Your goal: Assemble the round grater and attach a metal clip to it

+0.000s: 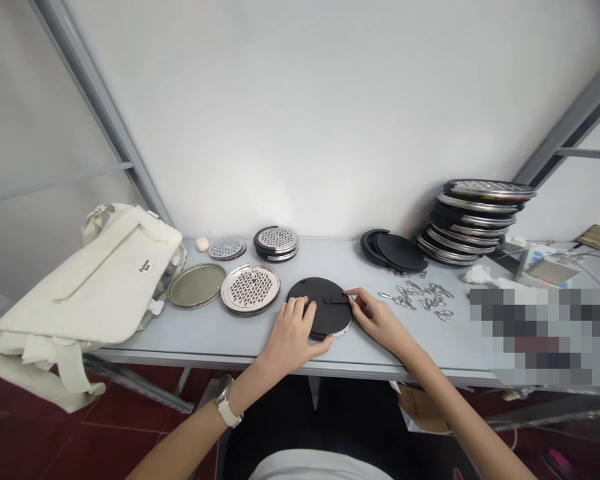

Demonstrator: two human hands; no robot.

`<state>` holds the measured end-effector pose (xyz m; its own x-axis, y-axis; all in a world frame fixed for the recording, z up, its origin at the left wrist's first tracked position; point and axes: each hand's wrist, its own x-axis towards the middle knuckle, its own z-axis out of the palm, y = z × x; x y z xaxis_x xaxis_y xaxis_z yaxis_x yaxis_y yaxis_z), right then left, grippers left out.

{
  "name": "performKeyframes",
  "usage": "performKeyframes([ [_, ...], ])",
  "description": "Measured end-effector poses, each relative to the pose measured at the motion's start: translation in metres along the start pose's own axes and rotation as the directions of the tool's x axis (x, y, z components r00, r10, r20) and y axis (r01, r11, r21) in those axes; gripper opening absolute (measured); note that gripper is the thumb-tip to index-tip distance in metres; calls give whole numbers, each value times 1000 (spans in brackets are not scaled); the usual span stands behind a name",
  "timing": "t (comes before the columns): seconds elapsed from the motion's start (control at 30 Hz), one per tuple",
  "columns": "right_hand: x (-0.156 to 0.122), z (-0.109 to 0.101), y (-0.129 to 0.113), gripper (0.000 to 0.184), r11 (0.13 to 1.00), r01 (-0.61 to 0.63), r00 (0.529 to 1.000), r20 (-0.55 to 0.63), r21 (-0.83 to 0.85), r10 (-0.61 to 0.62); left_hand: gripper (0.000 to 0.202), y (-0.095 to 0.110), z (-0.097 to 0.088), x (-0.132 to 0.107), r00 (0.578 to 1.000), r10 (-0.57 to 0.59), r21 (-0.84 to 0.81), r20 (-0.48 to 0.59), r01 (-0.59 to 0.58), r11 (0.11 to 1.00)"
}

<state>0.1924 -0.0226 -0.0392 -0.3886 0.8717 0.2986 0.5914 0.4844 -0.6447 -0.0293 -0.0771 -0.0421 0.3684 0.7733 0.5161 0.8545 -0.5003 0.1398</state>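
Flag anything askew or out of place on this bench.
The tall stack of discs at the right leans, upper discs slid sideways. The white bag overhangs the left edge of the table. Metal clips lie scattered. The held black disc looks fine.

A cream canvas bag (95,280) is slumped over the left end of the grey table (205,340), with a shallow round tin (196,285) and a perforated steel disc (251,289) laid flat beside it. Behind them, a small white ball (203,244), a smaller perforated disc (227,249) and a short stack of perforated lids (276,243) are lined up. Further right, black discs (397,252) are piled beside a tall leaning stack of metal-rimmed lids (473,220), loose metal clips (420,295) scattered in front.
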Motion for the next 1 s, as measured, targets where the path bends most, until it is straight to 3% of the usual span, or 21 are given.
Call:
performKeyframes([
  [1.0, 0, 1, 1, 26, 1000, 13, 1000, 7, 26, -13, 55, 0, 0, 0, 1000, 0, 8, 13, -1, 1000],
])
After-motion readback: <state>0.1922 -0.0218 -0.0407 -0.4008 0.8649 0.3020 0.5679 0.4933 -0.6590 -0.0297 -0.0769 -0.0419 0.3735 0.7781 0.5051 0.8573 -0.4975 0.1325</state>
